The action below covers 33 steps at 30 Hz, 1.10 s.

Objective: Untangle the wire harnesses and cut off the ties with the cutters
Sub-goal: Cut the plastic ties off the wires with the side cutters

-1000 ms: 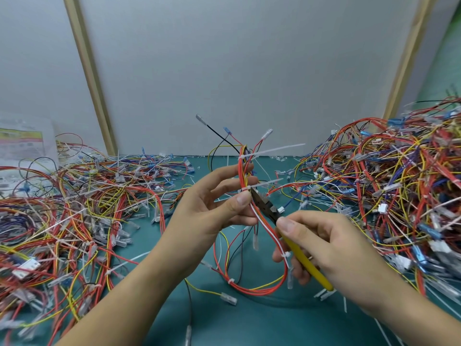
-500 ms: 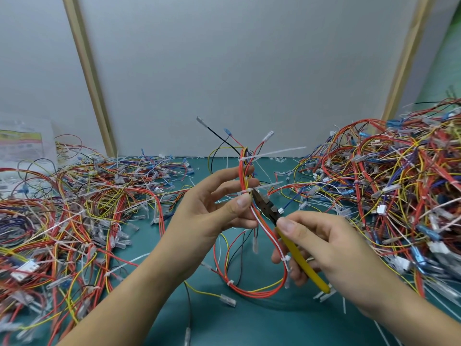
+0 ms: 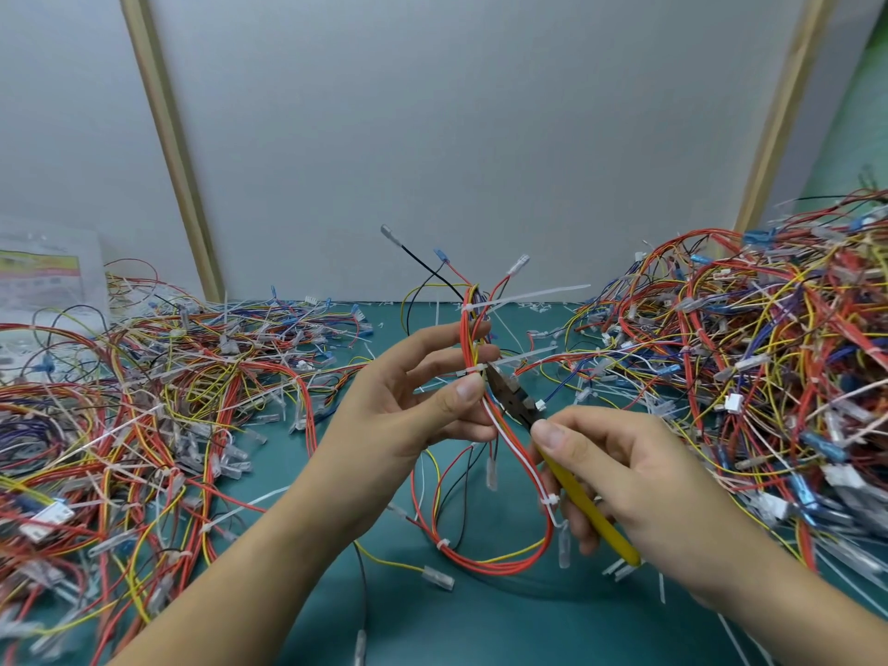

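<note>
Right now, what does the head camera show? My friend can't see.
The left hand holds up a red-and-yellow wire harness; the right hand holds yellow-handled cutters at its white tie. Tangled wire piles cover the green table on both sides.

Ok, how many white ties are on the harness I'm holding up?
4. Top tie above the left hand; second tie at the thumb, by the cutters; third tie beside the right hand; fourth tie on the lowest loop of the harness. Hands may hide more.

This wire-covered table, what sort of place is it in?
Probably a harness assembly or rework bench: heaps of wire harnesses cover a green mat, and the right hand holds yellow-handled cutters.
</note>
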### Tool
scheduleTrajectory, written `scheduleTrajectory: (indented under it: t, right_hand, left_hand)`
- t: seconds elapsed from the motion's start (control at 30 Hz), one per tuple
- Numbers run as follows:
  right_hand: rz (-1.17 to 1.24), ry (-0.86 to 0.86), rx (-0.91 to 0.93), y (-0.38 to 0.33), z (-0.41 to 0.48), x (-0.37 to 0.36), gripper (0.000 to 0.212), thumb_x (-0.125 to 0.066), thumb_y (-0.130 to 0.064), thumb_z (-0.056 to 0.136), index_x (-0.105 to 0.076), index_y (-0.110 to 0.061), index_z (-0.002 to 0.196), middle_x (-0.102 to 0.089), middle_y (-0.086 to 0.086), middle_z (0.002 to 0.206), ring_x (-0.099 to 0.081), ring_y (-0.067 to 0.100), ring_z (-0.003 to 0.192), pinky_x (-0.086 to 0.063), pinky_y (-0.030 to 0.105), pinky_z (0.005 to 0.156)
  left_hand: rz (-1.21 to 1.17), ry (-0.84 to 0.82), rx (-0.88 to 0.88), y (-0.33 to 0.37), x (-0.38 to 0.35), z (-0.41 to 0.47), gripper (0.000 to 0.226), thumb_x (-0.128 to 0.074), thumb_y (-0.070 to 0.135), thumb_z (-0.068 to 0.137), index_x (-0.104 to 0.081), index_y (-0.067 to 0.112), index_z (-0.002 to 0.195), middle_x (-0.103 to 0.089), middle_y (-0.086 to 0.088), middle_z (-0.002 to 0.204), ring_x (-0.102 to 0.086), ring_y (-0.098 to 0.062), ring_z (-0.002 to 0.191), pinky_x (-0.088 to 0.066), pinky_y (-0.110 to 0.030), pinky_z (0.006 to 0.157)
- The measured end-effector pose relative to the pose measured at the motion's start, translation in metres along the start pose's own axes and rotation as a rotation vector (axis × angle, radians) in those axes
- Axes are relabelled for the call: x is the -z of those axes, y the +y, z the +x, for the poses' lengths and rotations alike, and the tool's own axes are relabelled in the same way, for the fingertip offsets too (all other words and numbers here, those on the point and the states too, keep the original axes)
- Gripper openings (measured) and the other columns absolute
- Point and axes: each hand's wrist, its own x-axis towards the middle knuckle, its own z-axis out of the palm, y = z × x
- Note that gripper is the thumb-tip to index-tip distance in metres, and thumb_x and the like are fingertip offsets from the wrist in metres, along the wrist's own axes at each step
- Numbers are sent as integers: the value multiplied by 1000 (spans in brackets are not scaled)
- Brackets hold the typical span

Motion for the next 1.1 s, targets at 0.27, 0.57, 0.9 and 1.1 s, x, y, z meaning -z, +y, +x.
scheduleTrajectory:
  t: [0.27,0.57,0.9,1.1]
  right_hand:
    - [6,-1,0,2,0,0,36,-63,-49,88,-68,-14,79,-68,13,72,-55,27,50,-52,36,48]
    - [10,-10,-7,1,0,0,37,-61,-52,80,-68,-15,80,-69,14,73,-56,25,51,-54,37,49]
    - [17,-8,-17,0,0,-2,35,-61,-48,80,-68,-14,79,-69,14,71,-55,25,50,-53,38,48]
    - [4,-18,-17,-1,-1,-2,37,-61,-51,79,-68,-14,80,-69,16,74,-57,27,52,-55,40,51]
  left_hand:
    - [8,7,-1,2,-1,-1,37,-63,9,92,-62,14,129,-67,-11,126,-67,-19,75,-58,-26,72]
    - [3,15,4,3,-1,-1,38,-62,9,90,-62,13,129,-67,-11,125,-66,-20,74,-58,-26,71]
    - [-4,31,4,2,-1,0,39,-61,7,90,-61,9,128,-67,-11,125,-66,-18,71,-57,-26,70]
    - [-2,30,9,4,-3,-1,39,-62,6,89,-61,9,128,-67,-11,124,-66,-18,71,-57,-25,69]
